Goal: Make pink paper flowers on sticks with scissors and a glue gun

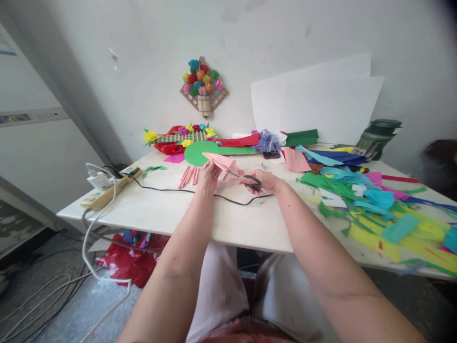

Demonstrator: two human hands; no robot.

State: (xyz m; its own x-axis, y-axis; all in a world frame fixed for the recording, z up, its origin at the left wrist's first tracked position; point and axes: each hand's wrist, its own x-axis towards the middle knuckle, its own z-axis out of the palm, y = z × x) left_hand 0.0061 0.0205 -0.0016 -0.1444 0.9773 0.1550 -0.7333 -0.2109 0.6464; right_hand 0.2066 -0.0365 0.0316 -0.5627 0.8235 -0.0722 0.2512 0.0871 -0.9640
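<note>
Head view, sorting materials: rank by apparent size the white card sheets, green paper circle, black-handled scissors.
1. White card sheets leaning against the wall
2. Green paper circle
3. Black-handled scissors in the right hand

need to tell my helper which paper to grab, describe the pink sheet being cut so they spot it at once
On the white table, look at the middle, just in front of the green paper circle. The pink sheet is pinched in the left hand while the scissors in the right hand bite into it; it alone is held off the tabletop.
</note>
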